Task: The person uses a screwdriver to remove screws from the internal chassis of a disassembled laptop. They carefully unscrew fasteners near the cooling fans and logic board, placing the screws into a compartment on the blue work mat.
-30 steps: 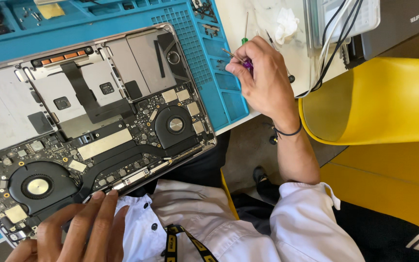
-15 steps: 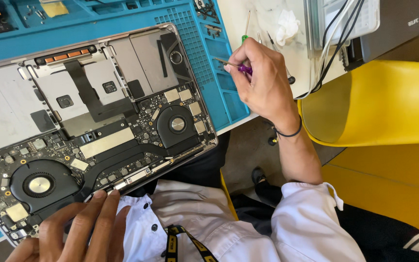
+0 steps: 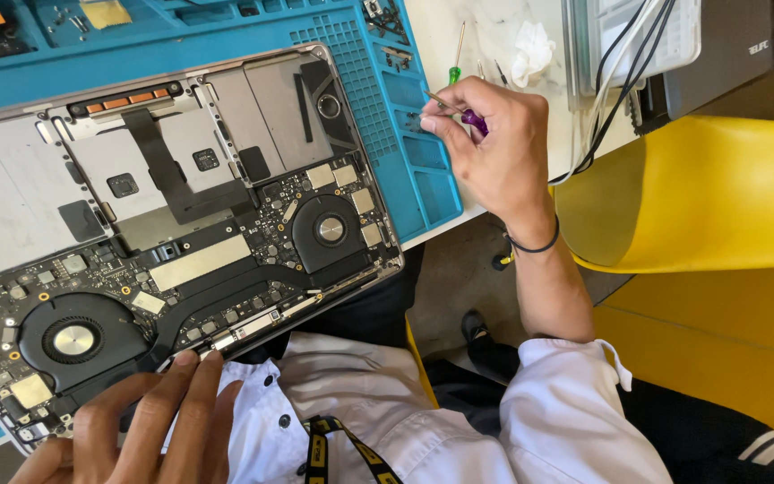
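While I lean over the bench, this is how things lie.
Right hand (image 3: 494, 143): pinched around a purple-handled screwdriver (image 3: 469, 116), held above the blue mat's (image 3: 423, 170) right edge.
Left hand (image 3: 150, 426): flat, fingers spread, holding nothing, resting on the laptop's (image 3: 181, 233) near edge.
Laptop: open-backed on the mat, fans and board showing.
Green screwdriver (image 3: 455, 63): lying on the white table (image 3: 503, 27), just beyond my right hand.
Chair (image 3: 709, 188): yellow, right of me.

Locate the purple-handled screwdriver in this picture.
In the head view, the purple-handled screwdriver is upper centre-right, held in the right hand above the blue mat's right edge, right of the opened laptop.
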